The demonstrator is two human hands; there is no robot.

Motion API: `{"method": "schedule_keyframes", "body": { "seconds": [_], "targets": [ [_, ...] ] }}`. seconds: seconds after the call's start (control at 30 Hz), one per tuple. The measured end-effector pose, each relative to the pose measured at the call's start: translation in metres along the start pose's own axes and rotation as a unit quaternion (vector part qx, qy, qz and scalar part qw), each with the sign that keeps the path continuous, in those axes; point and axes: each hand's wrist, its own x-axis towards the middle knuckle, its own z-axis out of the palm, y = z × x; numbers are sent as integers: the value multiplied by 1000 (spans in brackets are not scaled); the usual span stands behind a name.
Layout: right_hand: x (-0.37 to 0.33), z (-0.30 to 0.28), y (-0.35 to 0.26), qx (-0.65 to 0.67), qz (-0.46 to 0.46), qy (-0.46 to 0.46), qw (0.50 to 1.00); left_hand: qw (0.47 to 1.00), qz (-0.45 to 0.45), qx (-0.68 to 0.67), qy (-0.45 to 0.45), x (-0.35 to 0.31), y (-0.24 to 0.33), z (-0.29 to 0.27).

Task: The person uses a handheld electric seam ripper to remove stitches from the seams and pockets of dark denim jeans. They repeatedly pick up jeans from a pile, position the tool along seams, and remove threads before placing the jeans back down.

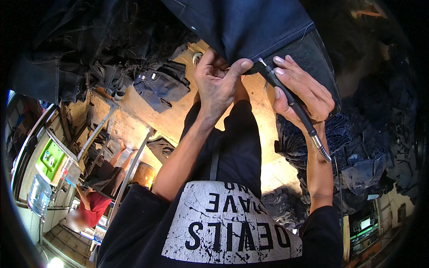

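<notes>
A dark blue denim garment [259, 27] lies over a dark flat board [313, 67] at the top, its stitched hem facing me. My left hand [216, 80] pinches the garment's edge, thumb on top and the other fingers partly hidden. My right hand [306, 91] grips a slim black rotary tool handpiece [292, 98], which has a metal spring sleeve at its lower end. The handpiece's small pale tip is at the hem, just right of my left thumb. Whether the tip presses on the cloth I cannot tell.
Dark denim is heaped at the upper left and along the right side [357, 147]. A folded denim piece [161, 87] lies on the brown floor. Further left are a metal frame [134, 167], a green tray [51, 157], a big water bottle [39, 195] and a person in red [94, 207].
</notes>
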Motion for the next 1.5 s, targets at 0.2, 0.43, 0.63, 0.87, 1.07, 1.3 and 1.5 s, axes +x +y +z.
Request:
{"method": "schedule_keyframes", "body": {
  "seconds": [0.2, 0.43, 0.63, 0.87, 1.07, 1.3, 1.5],
  "targets": [
    [-1, -1, -1, -11, 7, 8, 1000, 1000, 8, -22, -11, 1, 0, 0],
    [-2, -3, 1, -23, 11, 12, 1000, 998, 23, -52, -35, 3, -3, -3],
    [-3, -3, 2, -18, 21, 25, 999, 998, 20, -44, -47, 4, -7, -7],
    [-4, -5, -1, -21, 40, 25, 999, 995, 16, -84, -45, 3, -8, -6],
    [-6, -5, 4, -35, 43, 41, 998, 998, 13, -40, -55, 4, -10, -10],
    [-7, -5, 6, -39, 51, 48, 997, 998, -20, -39, -35, 2, -13, -11],
    [-1, -21, 7, 20, 96, 76, 992, 1000, 19, 11, -20, 14, -31, -22]
  ]
}}
